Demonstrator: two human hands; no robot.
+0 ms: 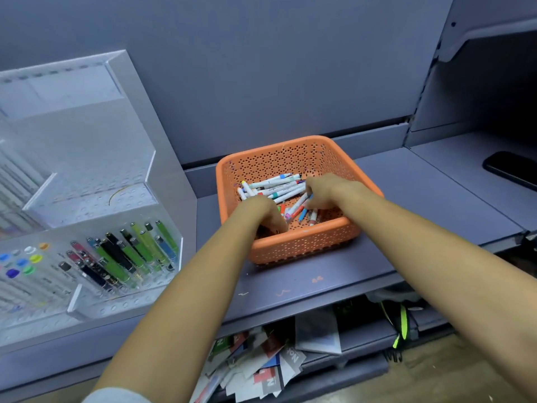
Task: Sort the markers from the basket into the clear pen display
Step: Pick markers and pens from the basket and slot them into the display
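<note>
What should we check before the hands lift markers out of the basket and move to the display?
1. Both hands inside the basket: ok.
2. Left hand grip on a marker: cannot tell; its curled fingers point down into the near corner and hide what is under them.
3. Right hand grip on a marker: cannot tell; its fingers curl over the pile, but no pinch is visible.
4. Markers left to sort: ok, a loose pile remains.
5. Free holes in the display: ok, the upper tier shows open holes.
6. Basket resting flat on the shelf: ok.
</note>
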